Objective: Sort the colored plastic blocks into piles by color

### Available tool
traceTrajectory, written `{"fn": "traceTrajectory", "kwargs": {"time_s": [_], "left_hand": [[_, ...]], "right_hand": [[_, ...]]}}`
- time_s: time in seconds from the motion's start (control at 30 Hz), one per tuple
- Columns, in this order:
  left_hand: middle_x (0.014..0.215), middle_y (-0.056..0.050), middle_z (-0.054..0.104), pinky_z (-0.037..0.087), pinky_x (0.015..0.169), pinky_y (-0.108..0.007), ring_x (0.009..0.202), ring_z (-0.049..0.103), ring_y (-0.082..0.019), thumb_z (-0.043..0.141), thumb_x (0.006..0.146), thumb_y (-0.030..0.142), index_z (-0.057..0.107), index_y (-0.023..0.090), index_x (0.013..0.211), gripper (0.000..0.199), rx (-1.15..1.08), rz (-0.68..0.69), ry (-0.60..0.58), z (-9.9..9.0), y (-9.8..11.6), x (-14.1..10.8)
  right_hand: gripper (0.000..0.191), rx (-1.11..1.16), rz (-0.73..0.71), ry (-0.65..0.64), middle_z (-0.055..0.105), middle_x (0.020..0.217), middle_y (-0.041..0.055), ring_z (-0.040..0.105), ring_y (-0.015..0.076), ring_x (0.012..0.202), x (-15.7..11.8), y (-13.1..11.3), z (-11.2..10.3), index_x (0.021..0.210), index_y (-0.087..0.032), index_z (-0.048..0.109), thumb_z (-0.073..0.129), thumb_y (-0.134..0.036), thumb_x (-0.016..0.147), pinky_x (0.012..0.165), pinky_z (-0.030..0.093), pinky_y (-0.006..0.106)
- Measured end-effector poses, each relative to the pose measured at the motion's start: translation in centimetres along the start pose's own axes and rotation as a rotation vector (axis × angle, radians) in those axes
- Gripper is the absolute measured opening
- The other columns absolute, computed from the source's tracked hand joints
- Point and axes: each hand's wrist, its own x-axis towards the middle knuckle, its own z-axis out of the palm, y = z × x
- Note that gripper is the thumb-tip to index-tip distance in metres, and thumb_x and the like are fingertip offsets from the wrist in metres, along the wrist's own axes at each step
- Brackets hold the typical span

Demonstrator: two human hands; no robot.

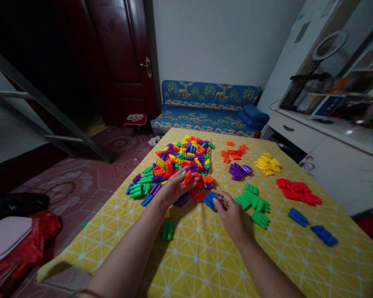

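My right hand (228, 209) pinches a blue plastic building block (210, 200), made of joined tubes, just above the table in front of the mixed pile. Over the near side of that pile (177, 155) is my left hand (177, 186), palm turned inward. Its fingers curl around an orange building block (187, 178); a bit of blue shows by the thumb. Right of my hands lie sorted groups: green blocks (251, 200), purple blocks (239, 171), orange blocks (234, 153), yellow blocks (267, 164), red blocks (298, 191) and a few blue blocks (323, 236).
A yellow patterned cloth (205, 256) covers the table. One green block (167, 230) lies by my left forearm. Beyond the table stands a blue sofa (205, 111); a white cabinet (338, 165) is at the right, a metal ladder (49, 103) at the left.
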Motion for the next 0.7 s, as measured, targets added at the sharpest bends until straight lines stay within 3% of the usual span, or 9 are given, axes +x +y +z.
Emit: {"fn": "traceTrajectory", "kwargs": {"time_s": [0.07, 0.17, 0.27, 0.37, 0.47, 0.57, 0.7], "left_hand": [[0.108, -0.01, 0.07, 0.056, 0.088, -0.029, 0.097, 0.069, -0.018, 0.069, 0.081, 0.021, 0.046, 0.016, 0.139, 0.062, 0.039, 0.008, -0.009, 0.1, -0.1, -0.1], [0.097, -0.009, 0.072, 0.056, 0.065, -0.019, 0.078, 0.069, -0.013, 0.069, 0.079, 0.017, 0.046, 0.015, 0.14, 0.065, 0.091, 0.0, 0.037, 0.0, -0.3, 0.0], [0.082, -0.007, 0.071, 0.04, 0.041, -0.012, 0.057, 0.06, -0.008, 0.072, 0.078, 0.022, 0.044, 0.017, 0.142, 0.07, 0.14, 0.034, 0.08, 0.0, -0.4, 0.0], [0.067, -0.003, 0.066, 0.024, 0.034, -0.011, 0.04, 0.046, -0.005, 0.07, 0.081, 0.038, 0.039, 0.017, 0.145, 0.074, 0.215, 0.066, 0.088, 0.0, -0.4, -0.1], [0.059, -0.002, 0.063, 0.018, 0.034, -0.012, 0.033, 0.035, -0.003, 0.053, 0.087, 0.058, 0.034, 0.018, 0.148, 0.075, 0.285, 0.055, 0.077, 0.1, -0.3, -0.3], [0.056, 0.0, 0.061, 0.017, 0.035, -0.013, 0.032, 0.031, -0.004, 0.044, 0.088, 0.065, 0.03, 0.022, 0.149, 0.076, 0.327, 0.084, 0.082, 0.5, -0.2, -0.4], [0.057, 0.0, 0.061, 0.014, 0.036, -0.014, 0.034, 0.028, -0.003, 0.047, 0.087, 0.064, 0.04, 0.019, 0.144, 0.072, 0.362, 0.146, 0.102, 0.9, -0.1, -0.5]], "right_hand": [[0.031, -0.024, -0.015, -0.001, 0.071, 0.091, 0.0073, 0.069, 0.0197, 0.077, -0.1, -0.1, -0.1, 0.113, -0.02, 0.063, 0.054, -0.037, 0.089, 0.069, 0.059, 0.033], [0.031, -0.061, -0.061, 0.015, 0.072, 0.094, 0.0073, 0.069, 0.0192, 0.078, -0.2, 0.0, 0.0, 0.114, -0.02, 0.064, 0.054, -0.035, 0.089, 0.07, 0.058, 0.032], [0.032, -0.086, -0.106, 0.068, 0.072, 0.096, 0.008, 0.069, 0.0197, 0.081, -0.2, 0.1, -0.2, 0.115, -0.02, 0.065, 0.054, -0.035, 0.089, 0.071, 0.058, 0.032], [0.033, -0.196, -0.17, 0.211, 0.073, 0.098, 0.0094, 0.068, 0.0209, 0.083, 0.1, 0.1, -1.8, 0.114, -0.019, 0.066, 0.055, -0.038, 0.089, 0.074, 0.057, 0.033], [0.035, -0.388, -0.193, 0.503, 0.073, 0.094, 0.0111, 0.067, 0.023, 0.082, 0.6, 0.9, -5.7, 0.109, -0.017, 0.069, 0.055, -0.041, 0.088, 0.076, 0.054, 0.035], [0.036, -0.557, -0.074, 0.746, 0.073, 0.088, 0.0134, 0.067, 0.0267, 0.079, 0.9, 2.8, -11.0, 0.104, -0.015, 0.071, 0.055, -0.04, 0.085, 0.072, 0.051, 0.038], [0.035, -0.798, 0.237, 0.727, 0.072, 0.082, 0.0153, 0.064, 0.0323, 0.075, 0.5, 5.3, -16.4, 0.101, -0.016, 0.073, 0.051, -0.036, 0.081, 0.068, 0.046, 0.044]]}}
